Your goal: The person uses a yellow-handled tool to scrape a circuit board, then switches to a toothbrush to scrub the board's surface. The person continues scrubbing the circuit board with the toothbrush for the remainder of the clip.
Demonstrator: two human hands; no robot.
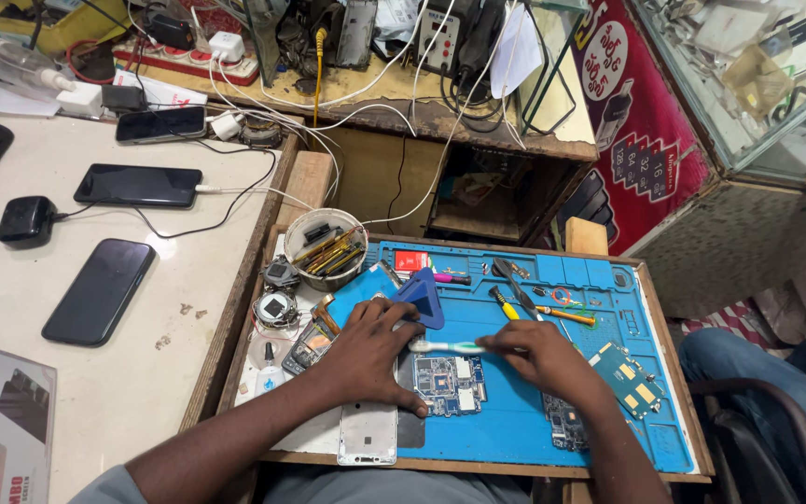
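Circuit board [450, 383] is lying on the blue mat [515, 420] on the bench [263, 280], near the front edge. Left hand [375, 350] is pressing flat beside it, fingers spread, w/ thumb touching the board's edge. Right hand [543, 359] is gripping a toothbrush [445, 346] just above the board. Farther back, a bowl [326, 247] of small tools is sitting at the mat's corner.
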